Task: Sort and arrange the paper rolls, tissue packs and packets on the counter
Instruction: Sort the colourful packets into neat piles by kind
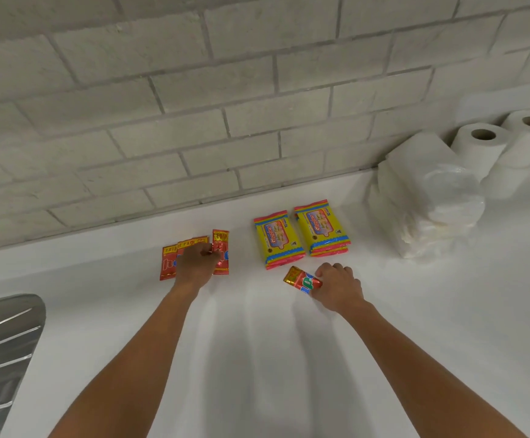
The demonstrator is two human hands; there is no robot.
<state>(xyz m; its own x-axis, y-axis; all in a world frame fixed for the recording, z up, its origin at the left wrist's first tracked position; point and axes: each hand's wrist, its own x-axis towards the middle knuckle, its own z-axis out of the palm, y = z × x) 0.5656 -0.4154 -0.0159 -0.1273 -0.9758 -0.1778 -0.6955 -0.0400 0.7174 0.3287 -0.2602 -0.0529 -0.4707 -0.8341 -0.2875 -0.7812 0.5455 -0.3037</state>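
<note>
Right hand (339, 287) was curled round a red packet (303, 281) just in front of the wipes (301, 237). Left hand (198, 263) lay on the red row (194, 257) left of the wipes; couldn't tell if it pinched one. Rolls (507, 143) and tissue packs (428, 197) sat right of the wipes. My worry: that foil looked slippery, so dropping it in could've shoved the row crooked.

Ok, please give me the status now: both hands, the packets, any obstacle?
Left hand on the red packets in the row. Right hand grips one red packet. Yellow packs stacked beside. Nothing in the way.
</note>
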